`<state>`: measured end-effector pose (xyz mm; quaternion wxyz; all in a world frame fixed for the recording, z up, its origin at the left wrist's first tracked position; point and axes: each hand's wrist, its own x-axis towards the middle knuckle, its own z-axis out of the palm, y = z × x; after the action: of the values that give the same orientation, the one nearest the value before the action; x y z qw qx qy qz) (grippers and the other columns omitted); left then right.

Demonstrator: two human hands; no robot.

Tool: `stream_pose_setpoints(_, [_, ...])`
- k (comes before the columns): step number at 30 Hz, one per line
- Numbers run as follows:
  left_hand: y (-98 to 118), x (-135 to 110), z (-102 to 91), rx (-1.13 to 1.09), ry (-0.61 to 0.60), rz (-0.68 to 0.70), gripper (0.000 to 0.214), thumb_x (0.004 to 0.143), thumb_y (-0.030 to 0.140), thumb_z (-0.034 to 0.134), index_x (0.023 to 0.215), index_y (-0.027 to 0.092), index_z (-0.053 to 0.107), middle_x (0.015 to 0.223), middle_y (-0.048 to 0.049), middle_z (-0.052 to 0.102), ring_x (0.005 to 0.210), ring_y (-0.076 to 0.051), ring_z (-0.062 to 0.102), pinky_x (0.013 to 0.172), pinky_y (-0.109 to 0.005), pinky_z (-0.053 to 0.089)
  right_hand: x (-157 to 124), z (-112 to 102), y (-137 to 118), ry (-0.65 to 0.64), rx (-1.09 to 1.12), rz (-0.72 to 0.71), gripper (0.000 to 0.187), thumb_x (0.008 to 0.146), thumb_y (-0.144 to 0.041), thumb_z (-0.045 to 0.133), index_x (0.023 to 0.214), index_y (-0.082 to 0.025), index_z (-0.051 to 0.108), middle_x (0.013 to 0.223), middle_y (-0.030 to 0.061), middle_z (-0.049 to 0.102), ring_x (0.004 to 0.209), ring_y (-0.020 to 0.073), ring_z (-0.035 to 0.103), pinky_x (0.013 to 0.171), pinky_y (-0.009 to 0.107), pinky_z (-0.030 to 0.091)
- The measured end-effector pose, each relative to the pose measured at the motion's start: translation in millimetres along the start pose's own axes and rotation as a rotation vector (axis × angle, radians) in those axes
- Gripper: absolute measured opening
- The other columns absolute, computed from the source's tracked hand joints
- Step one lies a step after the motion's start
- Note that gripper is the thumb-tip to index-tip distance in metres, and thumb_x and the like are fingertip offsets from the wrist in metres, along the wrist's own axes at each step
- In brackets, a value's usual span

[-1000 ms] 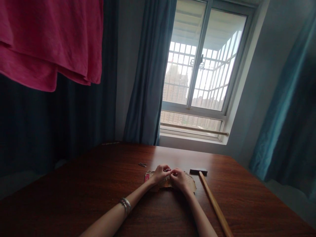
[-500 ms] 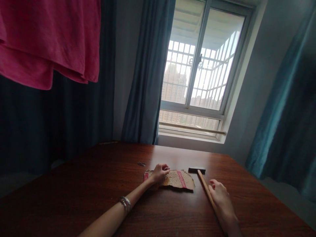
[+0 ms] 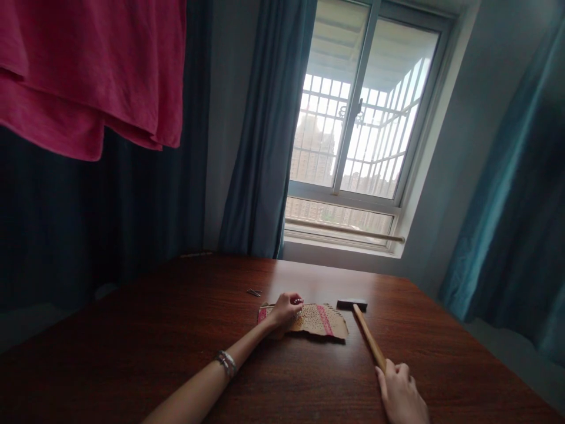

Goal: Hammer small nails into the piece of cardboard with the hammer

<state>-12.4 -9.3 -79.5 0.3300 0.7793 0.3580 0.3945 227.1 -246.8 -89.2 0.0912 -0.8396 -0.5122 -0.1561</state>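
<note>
Wooden and long, the hammer point(image 3: 368, 340) lies on the bench point(image 3: 154, 341) with its near end inside the right hand point(image 3: 399, 391), fingers curled round it. Left hand point(image 3: 286, 308) rests on the perforated cardboard point(image 3: 324, 323), fingertips bunched (contents too small to tell). Taking grip seems the step; lifting calls for a fuller wrap.

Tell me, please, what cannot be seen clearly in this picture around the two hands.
Head view: whether the left hand pinches anything over the cardboard is too small and dark to tell.
Head view: the right hand closes around the hammer and hides the handle's end; the bottom edge cuts off the wrist.
Head view: the small metal pieces on the table are too small to name.
</note>
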Motion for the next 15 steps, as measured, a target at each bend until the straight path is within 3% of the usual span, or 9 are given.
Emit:
stream_pose_setpoints(3, [-1,0,0.1,-0.003,-0.003,-0.008,0.022,0.067,0.028,0.056,0.076,0.012,0.067,0.074,-0.0056,0.067,0.070,-0.017,0.060,0.063,-0.023,0.043,-1,-4,-1,-0.038,0.053,0.033,0.030,0.089,-0.029,0.034,0.103,-0.017,0.057,0.084,0.0121,0.065,0.073,0.0253,0.066,0.059,0.032,0.049])
stream_pose_setpoints(7, [-2,0,0.5,-0.014,-0.018,-0.009,0.024,0.068,0.030,0.056,0.078,0.012,0.068,0.075,-0.0056,0.068,0.071,-0.017,0.059,0.063,-0.023,0.042,5,-14,0,-0.059,0.340,0.093,0.035,0.087,-0.035,0.035,0.109,-0.018,0.055,0.089,0.0127,0.068,0.079,0.0278,0.066,0.065,0.035,0.048])
stream_pose_setpoints(9, [-2,0,0.8,-0.017,-0.024,-0.021,0.024,0.068,0.031,0.056,0.078,0.012,0.068,0.075,-0.0054,0.068,0.071,-0.017,0.059,0.062,-0.023,0.042,9,-23,-1,-0.061,0.591,0.155,0.036,0.084,-0.041,0.039,0.103,-0.019,0.059,0.086,0.0121,0.069,0.079,0.0272,0.065,0.064,0.033,0.048])
stream_pose_setpoints(12, [-1,1,0.7,-0.015,-0.024,-0.050,0.025,0.067,0.032,0.057,0.078,0.012,0.068,0.074,-0.0050,0.068,0.071,-0.017,0.059,0.062,-0.023,0.042,11,-39,-9,-0.067,1.067,0.271,0.043,0.071,-0.053,0.053,0.094,-0.018,0.063,0.064,0.0069,0.066,0.057,0.0221,0.062,0.047,0.028,0.044])
stream_pose_setpoints(15, [0,1,-0.1,-0.023,-0.030,-0.045,0.025,0.067,0.031,0.057,0.077,0.012,0.068,0.075,-0.0055,0.068,0.072,-0.017,0.059,0.064,-0.024,0.042,6,-55,-22,-0.185,1.485,0.345,0.057,0.056,-0.057,0.067,0.096,-0.016,0.063,0.050,-0.0002,0.056,0.033,0.0113,0.045,0.031,0.022,0.030])
